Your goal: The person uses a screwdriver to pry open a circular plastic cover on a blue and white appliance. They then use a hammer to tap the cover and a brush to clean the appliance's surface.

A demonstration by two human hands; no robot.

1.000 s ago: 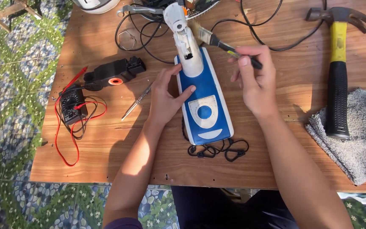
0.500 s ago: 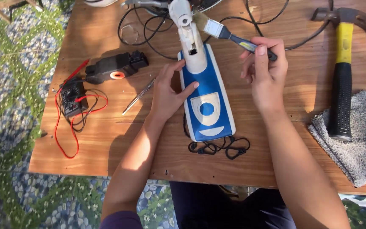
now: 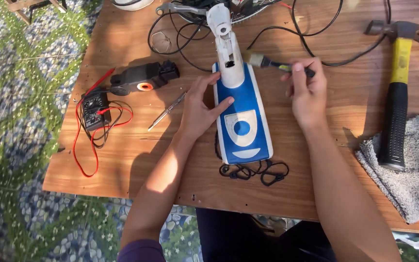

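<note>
Blue-and-white fan base (image 3: 242, 127) is lying mid-table on the wooden table (image 3: 122, 145); the left hand (image 3: 199, 109) is pressing flat, fingers apart, on its left edge. The right hand (image 3: 308, 92) is pinching a small brush (image 3: 272, 62), its bristles touching the white neck (image 3: 227, 48).

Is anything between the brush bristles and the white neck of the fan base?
Nothing visible. The right hand holds the paintbrush with its bristles right beside the white neck, bare wood between. The left hand rests on the blue base.
</note>
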